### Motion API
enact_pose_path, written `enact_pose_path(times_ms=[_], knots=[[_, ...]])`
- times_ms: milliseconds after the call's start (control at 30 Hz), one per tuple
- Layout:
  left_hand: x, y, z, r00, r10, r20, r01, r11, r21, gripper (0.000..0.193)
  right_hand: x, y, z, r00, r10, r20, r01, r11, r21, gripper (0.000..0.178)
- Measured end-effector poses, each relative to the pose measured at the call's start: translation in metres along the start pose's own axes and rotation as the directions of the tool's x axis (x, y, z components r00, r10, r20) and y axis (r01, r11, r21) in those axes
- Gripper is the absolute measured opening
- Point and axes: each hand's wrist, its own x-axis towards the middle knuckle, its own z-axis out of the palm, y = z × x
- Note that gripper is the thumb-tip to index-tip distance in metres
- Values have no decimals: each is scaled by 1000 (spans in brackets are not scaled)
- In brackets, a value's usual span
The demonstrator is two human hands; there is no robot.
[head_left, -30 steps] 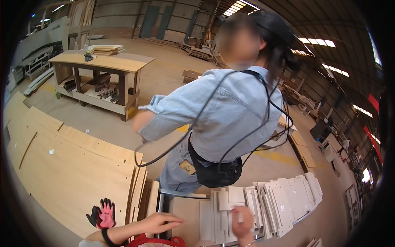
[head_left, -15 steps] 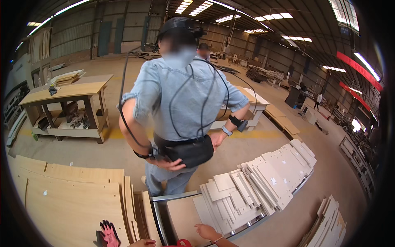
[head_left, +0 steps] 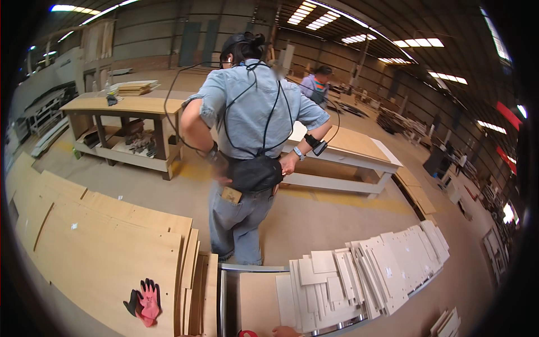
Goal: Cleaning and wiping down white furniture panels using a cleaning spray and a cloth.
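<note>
Only a small part of my right hand [head_left: 285, 331] shows at the lower edge, beside the pale boards; its fingers are too cut off to read. My left hand is out of the picture. Close to my right hand is a rounded red thing [head_left: 247, 333], mostly cut off, over a brown flat board [head_left: 261, 300]. Pale panels and strips [head_left: 331, 281] lie overlapped in a long row on a roller conveyor to the right. To the left, a pair of pink and black work gloves [head_left: 149, 303] rests on stacked wood-coloured panels [head_left: 112, 253].
A person in a denim shirt [head_left: 258, 112] stands just ahead, back turned, hands at a black waist bag [head_left: 255, 174]. Workbenches [head_left: 126, 104] stand beyond, and another person [head_left: 316, 87] is farther back. More boards [head_left: 446, 324] lie at the lower right.
The view has shifted, and my left hand has gone out of it. My right hand has nearly left at the lower edge. The person ahead has turned and stands more upright.
</note>
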Motion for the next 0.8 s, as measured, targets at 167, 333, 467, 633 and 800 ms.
enact_pose_path(times_ms=[167, 333, 467, 633, 800], knots=[[-4, -39, 24, 994, 4, -113, -9, 999, -46, 49, 69, 41, 7, 969, -244, 45, 247, 964, -101, 25], [-25, -80, 40, 977, 71, -202, -63, 997, 45, 36, 181, 117, 73, 743, -250, 621, 641, 535, -550, 31], [-42, -135, 66, 927, 100, -360, -117, 993, -27, 35, 164, 26, 75, 919, 166, 358, -140, 985, -98, 35], [-49, -142, 62, 889, 107, -445, -169, 980, -101, 34, 117, -77, 53, 995, -78, 57, 77, 997, 12, 40], [-103, -157, 74, 839, -2, -544, -202, 927, -315, 35, 106, -57, 98, 979, 59, 197, -64, 998, 21, 41]])
